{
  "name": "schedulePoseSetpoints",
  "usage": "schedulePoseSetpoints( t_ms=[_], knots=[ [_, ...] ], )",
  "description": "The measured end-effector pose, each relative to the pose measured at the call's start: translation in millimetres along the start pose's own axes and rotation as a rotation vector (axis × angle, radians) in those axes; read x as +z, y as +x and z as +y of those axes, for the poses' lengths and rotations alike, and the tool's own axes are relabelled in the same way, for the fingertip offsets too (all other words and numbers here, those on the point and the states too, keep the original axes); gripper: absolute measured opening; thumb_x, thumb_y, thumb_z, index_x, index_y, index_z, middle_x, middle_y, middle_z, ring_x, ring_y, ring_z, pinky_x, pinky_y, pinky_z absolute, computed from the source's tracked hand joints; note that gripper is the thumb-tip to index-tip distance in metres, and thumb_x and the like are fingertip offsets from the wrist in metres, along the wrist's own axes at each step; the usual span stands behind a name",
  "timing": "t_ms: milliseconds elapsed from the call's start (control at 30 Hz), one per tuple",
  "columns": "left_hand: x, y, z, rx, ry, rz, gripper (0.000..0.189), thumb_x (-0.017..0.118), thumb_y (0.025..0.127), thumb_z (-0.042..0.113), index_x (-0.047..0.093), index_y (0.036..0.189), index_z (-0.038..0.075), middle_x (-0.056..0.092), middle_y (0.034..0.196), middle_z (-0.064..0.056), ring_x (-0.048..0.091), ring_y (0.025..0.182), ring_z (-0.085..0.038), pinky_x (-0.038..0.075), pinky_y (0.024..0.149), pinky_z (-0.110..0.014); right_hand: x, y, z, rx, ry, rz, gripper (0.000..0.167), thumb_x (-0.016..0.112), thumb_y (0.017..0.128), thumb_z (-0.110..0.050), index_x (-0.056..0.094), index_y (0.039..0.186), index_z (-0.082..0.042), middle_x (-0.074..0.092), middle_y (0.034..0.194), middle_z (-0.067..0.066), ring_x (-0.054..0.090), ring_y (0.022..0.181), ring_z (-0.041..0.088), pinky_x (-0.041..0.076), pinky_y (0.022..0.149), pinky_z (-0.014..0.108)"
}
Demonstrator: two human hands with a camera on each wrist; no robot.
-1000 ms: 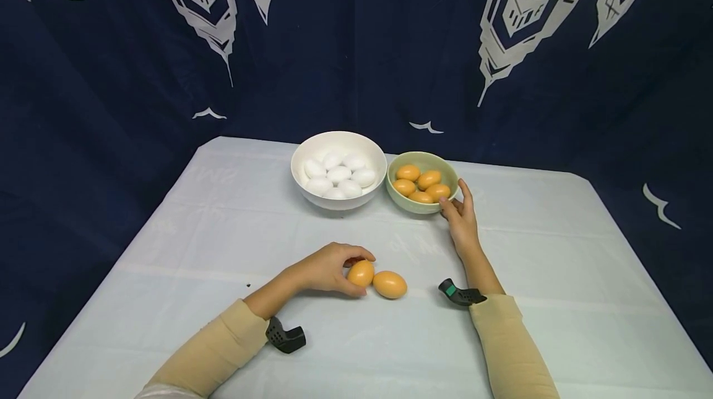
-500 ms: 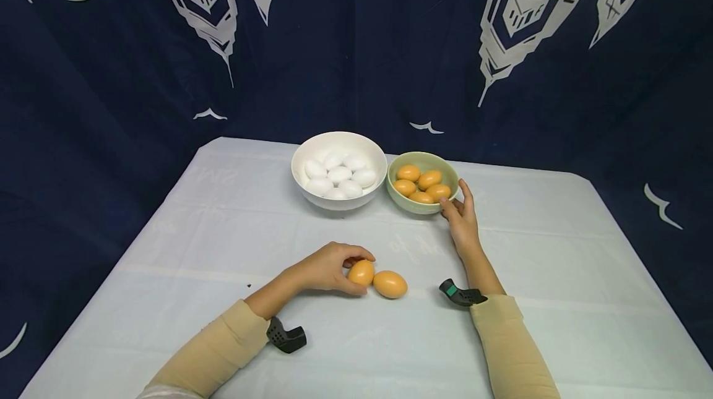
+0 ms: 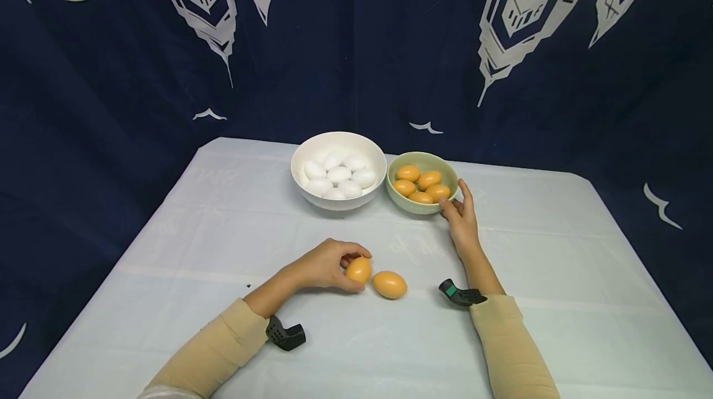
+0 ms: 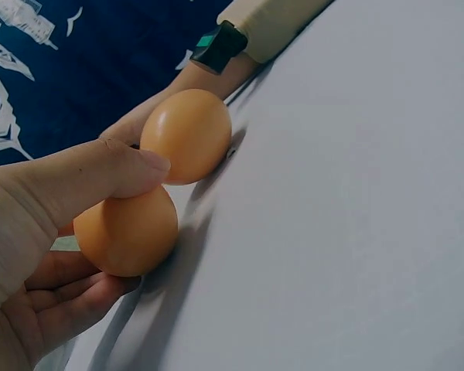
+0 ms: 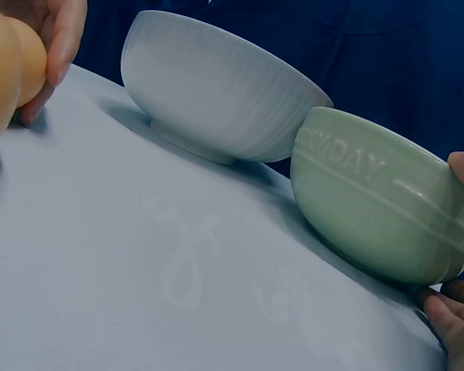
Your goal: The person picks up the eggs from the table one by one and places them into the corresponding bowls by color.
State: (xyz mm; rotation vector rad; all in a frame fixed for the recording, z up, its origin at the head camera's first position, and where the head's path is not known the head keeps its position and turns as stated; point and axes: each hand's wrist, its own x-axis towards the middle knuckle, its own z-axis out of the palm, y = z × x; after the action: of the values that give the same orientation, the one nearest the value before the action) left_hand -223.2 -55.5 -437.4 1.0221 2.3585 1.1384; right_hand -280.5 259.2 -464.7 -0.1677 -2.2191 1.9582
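Observation:
Near the middle of the table, my left hand (image 3: 328,265) pinches an orange-brown egg (image 4: 127,232) between thumb and fingers. A second egg of the same colour (image 3: 390,285) lies just to its right on the cloth. Farther back, my right hand (image 3: 461,216) holds the right side of a green bowl (image 5: 371,201), with one digit at the rim and others low by the base. Several orange-brown eggs (image 3: 429,179) lie inside that bowl. To its left stands a larger white bowl (image 3: 338,203) with several white eggs (image 3: 338,175) in it.
A white cloth (image 3: 223,219) covers the table, and a dark blue patterned curtain (image 3: 356,46) hangs behind its far edge. The two bowls stand side by side near that edge. Black wrist cameras (image 3: 286,335) sit on both forearms.
My left hand has moved slightly up and left with its egg, opening a small gap from the second egg. The right hand and both bowls stay where they were.

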Motion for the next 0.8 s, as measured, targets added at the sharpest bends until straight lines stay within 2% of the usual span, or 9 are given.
schedulePoseSetpoints(
  t_ms=[300, 433, 600, 800],
  knots=[
    [-16.8, 19.1, 4.8, 0.073, 0.049, 0.097, 0.054, 0.084, 0.074, 0.022, 0.065, 0.120, 0.003, 0.067, 0.104, 0.001, 0.061, 0.092, -0.009, 0.052, 0.084, -0.022, -2, -0.2, -2, 0.011, 0.020, -0.008, 0.070, 0.051, 0.102, -0.027, 0.008, 0.158, -0.029, 0.039, 0.147, 0.023, 0.041, 0.131, 0.028, 0.038, 0.107, 0.039],
    [-26.2, 32.2, 11.7, 0.085, 0.035, 0.136, 0.056, 0.085, 0.074, 0.021, 0.063, 0.122, 0.001, 0.066, 0.106, 0.000, 0.060, 0.095, -0.011, 0.051, 0.085, -0.022, -3, 1.2, -2, 0.029, 0.031, -0.021, 0.071, 0.050, 0.102, -0.024, 0.007, 0.158, -0.027, 0.036, 0.148, 0.024, 0.039, 0.133, 0.029, 0.036, 0.109, 0.041],
    [-37.4, 49.7, 22.7, 0.083, 0.011, 0.149, 0.058, 0.086, 0.075, 0.019, 0.063, 0.124, 0.001, 0.066, 0.109, -0.002, 0.060, 0.097, -0.014, 0.050, 0.087, -0.021, -2, 0.3, -6, 0.050, 0.028, -0.022, 0.071, 0.051, 0.102, -0.023, 0.008, 0.158, -0.025, 0.037, 0.148, 0.024, 0.039, 0.134, 0.029, 0.037, 0.109, 0.040],
    [-46.2, 75.2, 30.8, 0.111, -0.038, 0.189, 0.056, 0.086, 0.076, 0.019, 0.063, 0.124, 0.003, 0.066, 0.108, -0.003, 0.060, 0.098, -0.014, 0.050, 0.087, -0.021, 1, -9.6, -18, 0.048, 0.041, -0.019, 0.070, 0.052, 0.102, -0.022, 0.010, 0.158, -0.023, 0.040, 0.145, 0.024, 0.042, 0.131, 0.029, 0.038, 0.108, 0.040]
  ],
)
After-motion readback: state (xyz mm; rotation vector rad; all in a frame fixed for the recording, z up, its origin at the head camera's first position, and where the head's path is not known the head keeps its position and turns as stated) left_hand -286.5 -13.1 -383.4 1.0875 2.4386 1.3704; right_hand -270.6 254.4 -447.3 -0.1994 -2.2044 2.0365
